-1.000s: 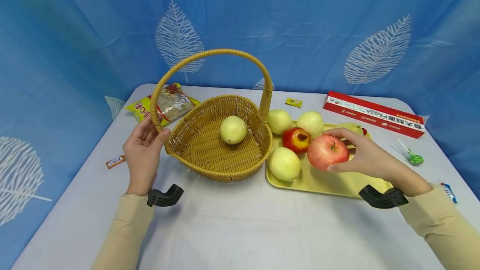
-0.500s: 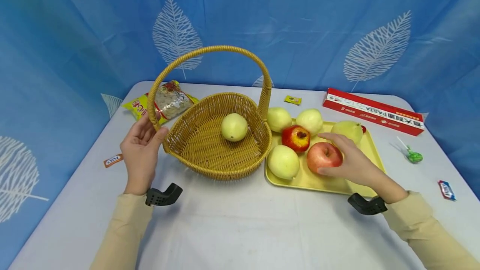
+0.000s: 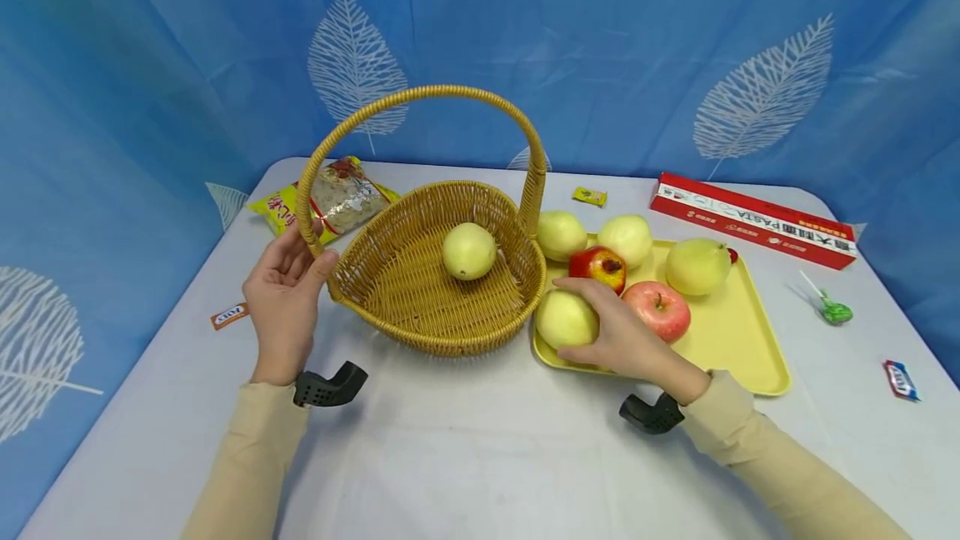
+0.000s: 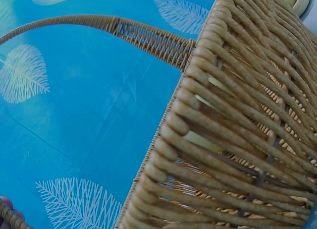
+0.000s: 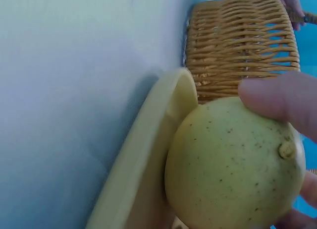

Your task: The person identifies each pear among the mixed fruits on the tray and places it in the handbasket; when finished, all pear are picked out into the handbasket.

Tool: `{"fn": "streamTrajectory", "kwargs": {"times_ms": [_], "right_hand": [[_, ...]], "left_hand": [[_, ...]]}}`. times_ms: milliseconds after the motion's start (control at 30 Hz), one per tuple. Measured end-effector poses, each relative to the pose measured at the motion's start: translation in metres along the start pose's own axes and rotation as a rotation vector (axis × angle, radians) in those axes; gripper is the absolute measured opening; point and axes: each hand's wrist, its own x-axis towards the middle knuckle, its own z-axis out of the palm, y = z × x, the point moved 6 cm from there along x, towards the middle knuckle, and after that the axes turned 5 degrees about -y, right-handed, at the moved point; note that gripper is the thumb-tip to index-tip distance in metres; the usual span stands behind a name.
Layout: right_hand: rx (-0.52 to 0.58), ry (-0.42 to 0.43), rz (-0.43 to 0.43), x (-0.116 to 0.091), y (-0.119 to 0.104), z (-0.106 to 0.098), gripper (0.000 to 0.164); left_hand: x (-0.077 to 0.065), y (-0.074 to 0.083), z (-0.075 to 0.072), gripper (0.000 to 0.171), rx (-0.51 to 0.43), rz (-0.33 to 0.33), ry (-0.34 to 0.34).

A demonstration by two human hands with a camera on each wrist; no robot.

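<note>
My left hand (image 3: 285, 302) pinches the left foot of the tall handle on a woven basket (image 3: 450, 344). One round pale green pear (image 3: 469, 252) lies inside that basket. On the yellow tray (image 3: 742, 340), my right hand (image 3: 630, 340) grips another pale pear (image 3: 562, 320), thumb on the near side and fingers over the far side. The right wrist view shows this pear's speckled skin (image 5: 223, 164) beside the tray's wall. A red apple (image 3: 657, 311) sits right of the hand, a pomegranate (image 3: 588, 265) behind it. Basket wicker (image 4: 223, 130) fills much of the left wrist view.
More pale fruits stand at the tray's back, including a pear (image 3: 697, 267) at right. Behind lies a red pasta box (image 3: 757, 223). A noodle bag (image 3: 348, 198) is left of the basket. A lollipop (image 3: 834, 311) and small wrapped sweets (image 3: 901, 380) lie around the table.
My right hand has set the apple down on the tray, let go of it and moved left to grip the front-left pear. The left hand stays on the basket handle.
</note>
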Motion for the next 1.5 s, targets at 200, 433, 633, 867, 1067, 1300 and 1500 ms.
{"fn": "streamTrajectory", "kwargs": {"times_ms": [200,433,633,867,1067,1300,1500], "right_hand": [[0.059,0.064,0.037,-0.004,-0.002,-0.016,0.071],[0.239,0.081,-0.026,0.004,-0.039,-0.049,0.067],[0.255,-0.057,-0.155,0.053,-0.083,-0.031,0.064],[0.111,-0.368,-0.166,0.118,-0.113,0.035,0.058],[0.095,-0.590,-0.092,0.133,-0.118,0.069,0.061],[0.090,-0.690,-0.050,0.134,-0.117,0.079,0.069],[0.113,-0.679,-0.077,0.129,-0.122,0.066,0.071]], "left_hand": [[0.001,0.003,-0.001,0.045,-0.001,-0.003,0.001],[0.002,0.003,0.000,0.044,0.000,0.026,-0.013],[0.002,0.001,0.001,0.045,-0.015,-0.002,-0.011],[0.001,0.001,0.001,0.045,-0.016,-0.005,-0.017],[0.000,-0.001,0.001,0.045,0.001,-0.006,-0.007],[-0.002,-0.002,0.002,0.044,0.003,0.010,-0.004],[-0.001,-0.002,0.001,0.044,0.001,0.014,-0.003]]}}
